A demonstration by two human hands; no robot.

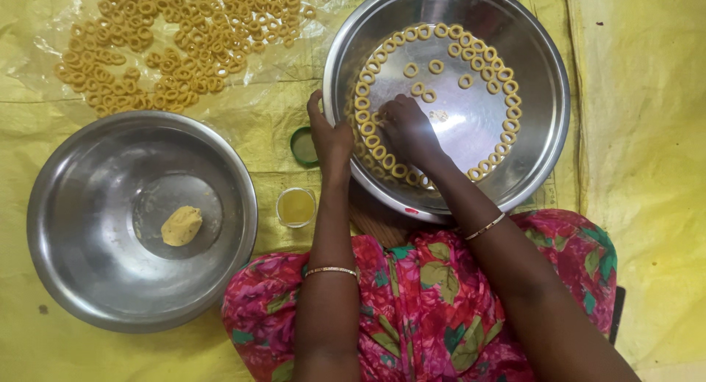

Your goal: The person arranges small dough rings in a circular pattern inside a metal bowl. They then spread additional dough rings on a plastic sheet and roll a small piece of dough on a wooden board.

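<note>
A crinkled yellow plastic sheet [647, 132] covers the floor, glossy and creased, with a seam running top to bottom at the right. On it, at upper centre, sits a wide, round steel plate [540, 73] with a raised, polished rim and a flat, smeared base. To the left lies a deep steel bowl [66, 205], dull and scratched inside, holding one soft lump of yellow dough [182, 225] near its middle. A person sits below the plate in a pink floral garment [419, 308] with green leaves, a thin bangle on each wrist.

Small pale-yellow dough rings [507, 84], smooth and round, line the plate's base in a curved row that follows the rim, with a few loose ones inside the arc. A larger scatter of the same rings [176, 44] lies flat on the sheet at top left.

The right hand [408, 128] rests inside the plate at its left side, fingers bunched downward and pointing to the upper left, tips among the rings; whether they pinch one cannot be told. The left hand [329, 136] grips the plate's left rim, fingers held together and pointing up. Just left of it lies a green ring-shaped lid [298, 148], and below that a small clear cup of yellow liquid [296, 206].
</note>
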